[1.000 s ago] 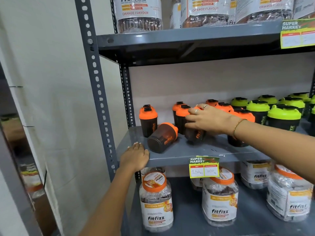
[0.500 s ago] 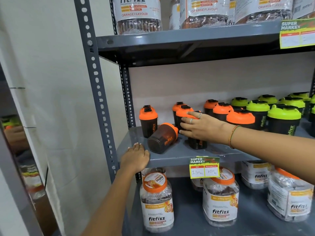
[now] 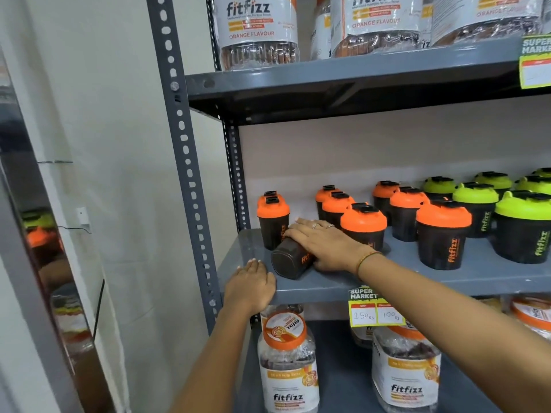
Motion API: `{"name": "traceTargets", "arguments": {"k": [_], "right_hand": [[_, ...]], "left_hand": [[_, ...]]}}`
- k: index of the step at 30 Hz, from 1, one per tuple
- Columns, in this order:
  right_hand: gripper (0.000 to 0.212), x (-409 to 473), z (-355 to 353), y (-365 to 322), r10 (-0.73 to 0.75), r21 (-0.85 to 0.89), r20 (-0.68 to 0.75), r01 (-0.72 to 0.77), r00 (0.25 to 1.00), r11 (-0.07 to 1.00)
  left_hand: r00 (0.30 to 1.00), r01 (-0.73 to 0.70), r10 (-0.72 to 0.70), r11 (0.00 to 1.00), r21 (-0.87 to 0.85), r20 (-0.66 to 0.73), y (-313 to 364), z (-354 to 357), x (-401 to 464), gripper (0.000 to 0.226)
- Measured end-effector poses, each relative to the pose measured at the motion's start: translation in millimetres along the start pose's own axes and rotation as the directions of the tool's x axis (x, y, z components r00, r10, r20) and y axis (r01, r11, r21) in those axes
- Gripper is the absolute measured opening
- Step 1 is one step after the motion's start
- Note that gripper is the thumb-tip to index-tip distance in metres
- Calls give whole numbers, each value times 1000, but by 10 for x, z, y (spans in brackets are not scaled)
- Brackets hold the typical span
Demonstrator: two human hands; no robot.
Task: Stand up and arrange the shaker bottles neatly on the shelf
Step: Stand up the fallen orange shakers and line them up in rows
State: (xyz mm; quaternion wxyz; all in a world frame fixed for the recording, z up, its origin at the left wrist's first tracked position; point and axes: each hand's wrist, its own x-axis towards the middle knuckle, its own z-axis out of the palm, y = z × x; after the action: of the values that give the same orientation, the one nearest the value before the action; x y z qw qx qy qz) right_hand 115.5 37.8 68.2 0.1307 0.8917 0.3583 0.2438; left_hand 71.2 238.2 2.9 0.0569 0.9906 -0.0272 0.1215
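Observation:
One dark shaker bottle (image 3: 290,260) lies on its side near the front left of the grey middle shelf (image 3: 328,286), base toward me. My right hand (image 3: 323,248) rests over it, fingers wrapped on its top, its orange lid hidden beneath. My left hand (image 3: 250,286) lies flat on the shelf's front edge, holding nothing. Orange-lidded shakers stand upright: one at the far left (image 3: 272,223), one right behind my hand (image 3: 363,229), another further right (image 3: 442,234), more behind. Green-lidded shakers (image 3: 521,228) stand at the right.
A grey perforated upright (image 3: 185,162) frames the rack's left side. Large fitfizz jars fill the top shelf (image 3: 256,28) and the bottom shelf (image 3: 287,365). A price tag (image 3: 375,308) hangs from the middle shelf's front edge. A mirror panel (image 3: 44,248) stands at the left.
My right hand has left the upright orange-lidded shaker it stood up and moved left onto the shaker lying on its side. My left hand stays on the shelf edge.

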Motion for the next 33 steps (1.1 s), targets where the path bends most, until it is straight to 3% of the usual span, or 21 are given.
{"name": "traceTargets", "arguments": {"k": [5,8,13,18,22,26,29,31,33], "right_hand": [[82,71,-45,18,-63,-80,-12,62,998,995],[61,105,-202,-7,-110,-243,-56,94,992,965],[40,230,-375,-201,-288,-539,16,251,958,804],[48,260,-398,-425,-384,-729,121,344,915,591],[53,225,-414,-468,-365,-759,147,342,919,554],[71,43,-460,-386,-395,-720,14,284,918,634],[75,-207,-528,-260,-314,-577,-223,135,923,805],[74,-428,-552,-124,-111,-301,-468,-39,877,953],[75,-686,-477,23,201,112,-657,-169,726,979]], "left_hand": [[1000,-3,4,1000,13,-9,6,0,0,59],[1000,-9,9,1000,-2,-8,0,-6,-6,59],[1000,-11,11,1000,-7,3,-12,-8,-2,58],[1000,-19,19,1000,-22,-6,-14,-7,4,57],[1000,-21,21,999,-34,-11,-15,-4,7,57],[1000,-23,23,999,-41,-19,-14,-4,6,57],[1000,-6,7,997,-83,8,-1,-34,9,58],[998,16,-6,984,-179,57,-1,-102,6,59],[991,72,-24,928,-367,133,-33,-174,-14,64]]}}
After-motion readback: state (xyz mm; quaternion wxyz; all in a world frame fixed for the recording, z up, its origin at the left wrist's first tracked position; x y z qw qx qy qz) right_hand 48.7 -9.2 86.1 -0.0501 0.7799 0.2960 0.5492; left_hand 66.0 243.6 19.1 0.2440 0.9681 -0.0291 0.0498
